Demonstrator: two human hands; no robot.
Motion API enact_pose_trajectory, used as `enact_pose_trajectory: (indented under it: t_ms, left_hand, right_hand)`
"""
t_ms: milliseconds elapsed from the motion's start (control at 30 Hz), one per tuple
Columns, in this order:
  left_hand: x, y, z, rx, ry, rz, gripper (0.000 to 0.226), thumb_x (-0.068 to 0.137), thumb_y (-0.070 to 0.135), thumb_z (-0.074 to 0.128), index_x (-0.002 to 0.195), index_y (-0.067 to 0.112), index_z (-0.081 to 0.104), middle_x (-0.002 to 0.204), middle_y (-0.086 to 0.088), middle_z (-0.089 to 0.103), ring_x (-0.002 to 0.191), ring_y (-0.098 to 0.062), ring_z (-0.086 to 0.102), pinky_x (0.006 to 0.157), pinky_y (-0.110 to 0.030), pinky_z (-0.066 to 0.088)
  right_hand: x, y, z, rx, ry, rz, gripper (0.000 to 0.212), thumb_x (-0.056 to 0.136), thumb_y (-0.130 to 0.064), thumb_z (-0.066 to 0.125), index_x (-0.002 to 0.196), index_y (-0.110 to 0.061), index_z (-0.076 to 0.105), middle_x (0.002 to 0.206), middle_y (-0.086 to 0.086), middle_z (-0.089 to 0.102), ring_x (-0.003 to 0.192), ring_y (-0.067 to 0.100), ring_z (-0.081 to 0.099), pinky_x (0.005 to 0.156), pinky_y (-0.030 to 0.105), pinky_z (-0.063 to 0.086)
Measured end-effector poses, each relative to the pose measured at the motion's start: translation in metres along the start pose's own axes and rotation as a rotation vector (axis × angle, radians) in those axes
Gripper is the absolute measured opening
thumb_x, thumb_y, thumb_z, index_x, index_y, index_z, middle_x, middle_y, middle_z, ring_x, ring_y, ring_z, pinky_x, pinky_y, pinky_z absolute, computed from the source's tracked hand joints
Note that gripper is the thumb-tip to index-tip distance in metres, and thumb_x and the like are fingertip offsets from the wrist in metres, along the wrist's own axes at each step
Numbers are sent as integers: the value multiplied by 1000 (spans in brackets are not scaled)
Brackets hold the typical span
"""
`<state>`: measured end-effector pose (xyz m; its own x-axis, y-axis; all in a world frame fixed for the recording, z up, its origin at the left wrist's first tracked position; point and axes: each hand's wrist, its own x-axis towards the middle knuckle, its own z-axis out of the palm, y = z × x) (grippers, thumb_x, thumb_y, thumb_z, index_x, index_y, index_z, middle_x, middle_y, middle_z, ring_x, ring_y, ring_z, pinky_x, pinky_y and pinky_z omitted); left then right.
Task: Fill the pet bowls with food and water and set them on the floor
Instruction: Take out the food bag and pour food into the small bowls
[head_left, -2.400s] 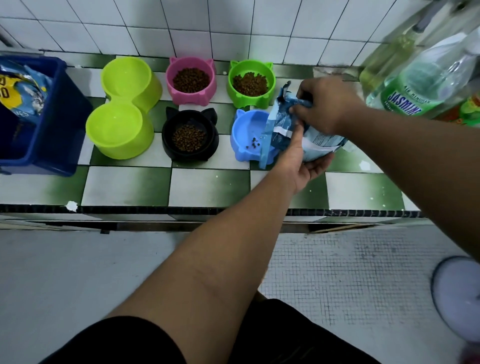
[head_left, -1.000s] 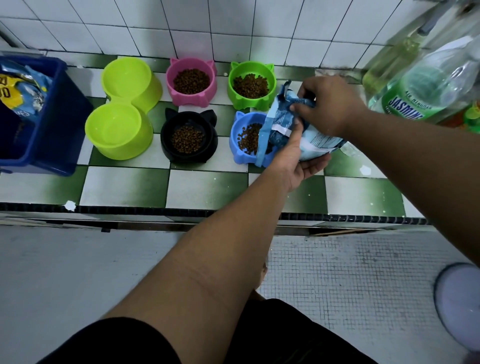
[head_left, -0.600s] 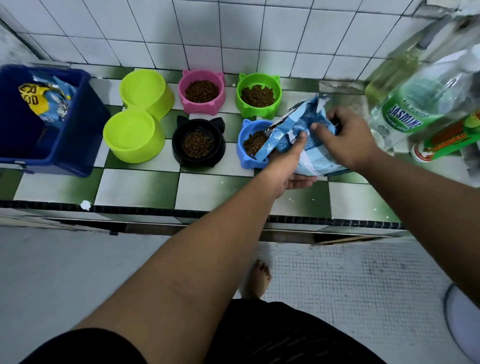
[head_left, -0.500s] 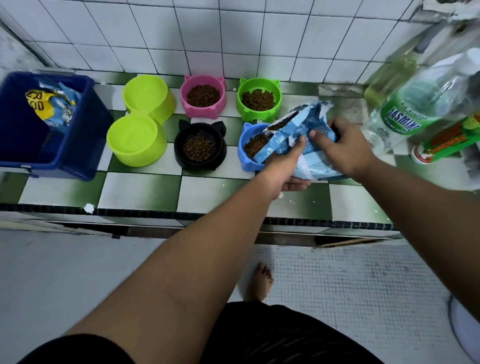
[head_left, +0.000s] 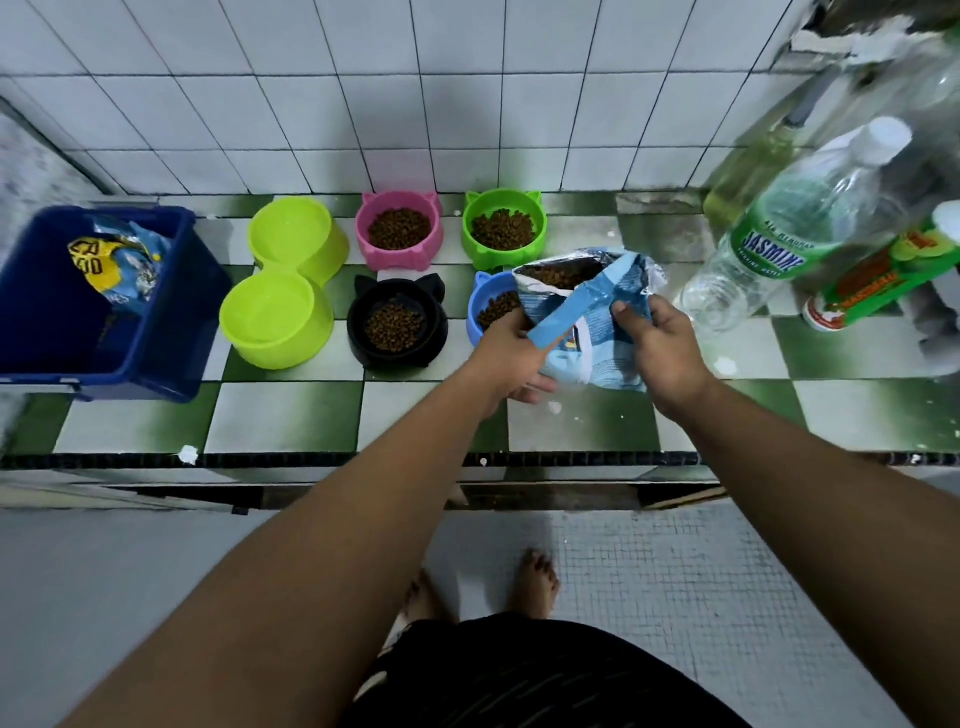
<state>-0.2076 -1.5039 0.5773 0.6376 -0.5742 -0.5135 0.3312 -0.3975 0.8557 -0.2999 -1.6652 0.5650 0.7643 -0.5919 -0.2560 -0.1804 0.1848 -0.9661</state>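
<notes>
A crinkled, foil-lined blue bag (head_left: 597, 338), its mouth up and showing brown kibble, is held upright over the middle of the checkered tile counter (head_left: 285, 415), against the blue bowl (head_left: 475, 312). The left hand (head_left: 511, 353) curls round its left side and the right hand (head_left: 660, 343) pinches its right. The round, cat-eared plastic bowls, pink (head_left: 400, 257), green (head_left: 501, 257), black (head_left: 397, 358) and blue, hold kibble. At the left edge, a blue bin (head_left: 156, 364) holds a pouch (head_left: 119, 265)

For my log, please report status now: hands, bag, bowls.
Left hand and right hand grip the food bag, mouth upward. Pink bowl, green bowl, black bowl, blue bowl hold kibble; yellow-green double bowl has none. No obstruction.
</notes>
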Motion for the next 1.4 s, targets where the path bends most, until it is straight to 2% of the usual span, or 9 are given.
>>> enact_pose_trajectory:
  t_ms: [167,300,433,533,733,933,1067,1233,1400]
  left_hand:
    - [-2,9,-20,54,89,129,32,100,63,47,116,38,59,89,10,69,52,-10,59,40,-16,33]
    - [2,18,-29,-117,106,280,27,106,34,52,121,16,65,81,11,73,59,1,64,52,-17,49]
    - [6,23,-32,-208,162,318,29,102,22,61,123,4,66,107,-14,74,82,-11,69,62,-23,53]
    - [6,23,-36,-288,289,322,16,102,14,60,114,9,69,93,0,72,70,-2,66,56,-20,54]
    - [2,23,-42,-442,353,327,13,103,21,60,109,19,71,105,-3,73,97,-19,66,89,-41,58]
    - [3,33,-44,-513,397,312,14,102,20,60,102,25,73,105,-3,75,93,-19,68,71,-34,56]
    - [1,41,-49,-504,406,331,18,100,18,60,97,31,73,114,-9,75,103,-27,69,76,-41,58]
    - [-2,43,-56,-504,450,326,18,92,29,66,86,44,73,104,1,78,106,-29,72,89,-51,59]
    - [-4,37,-74,-510,456,357,13,94,32,64,86,37,72,106,-7,77,109,-40,70,91,-67,54]
  right_hand:
    - [0,-8,4,80,39,-19,16,93,-23,63,85,-27,77,91,1,78,81,20,73,83,44,58]
    - [-1,-16,9,103,42,-35,23,98,-19,60,84,-27,77,91,1,78,82,21,72,83,44,58]
    - [-1,-21,16,64,28,-60,21,99,-17,60,82,-19,71,86,0,77,79,19,70,79,39,57]
    - [-1,-26,19,59,-13,-88,17,100,-21,60,88,-19,71,88,-3,77,80,15,71,74,33,58]
    - [1,-35,27,64,-63,-119,15,101,-21,59,97,-17,72,93,-1,78,84,16,72,75,33,60]
    - [6,-46,38,27,-62,-121,18,101,-20,58,89,-9,64,89,10,68,82,22,62,77,37,52]
    - [10,-52,47,13,-64,-122,20,100,-20,59,82,-18,67,82,-4,77,75,13,71,69,28,58]
    - [14,-53,59,2,-76,-112,16,99,-22,60,85,-21,68,86,-3,78,80,15,74,73,34,60]
    - [13,-55,82,-23,-72,-108,16,99,-20,60,93,-6,66,91,7,75,80,23,69,80,48,58]
